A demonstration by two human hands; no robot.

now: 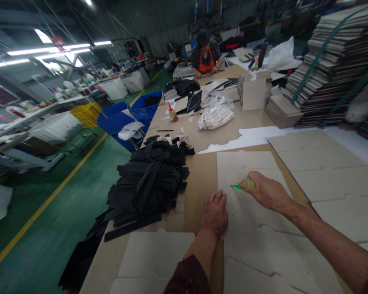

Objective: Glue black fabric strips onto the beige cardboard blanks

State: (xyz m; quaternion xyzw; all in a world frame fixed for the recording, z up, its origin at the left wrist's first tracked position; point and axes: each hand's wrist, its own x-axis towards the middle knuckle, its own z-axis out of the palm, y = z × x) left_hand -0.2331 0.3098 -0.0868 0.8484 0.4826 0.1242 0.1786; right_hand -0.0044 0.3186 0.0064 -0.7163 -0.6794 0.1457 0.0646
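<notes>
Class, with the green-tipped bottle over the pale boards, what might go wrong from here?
The right hand points the bottle at a pale board; squeezing too hard might leave a blot.
The left hand lies at the board's edge and might nudge it.
The black strips, heaped near the edge of the table, could slide to the floor.

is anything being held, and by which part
The right hand grips an amber squeeze bottle by its body, leaving the green nozzle free. The left hand holds nothing; it lies at the pale board's edge.
</notes>
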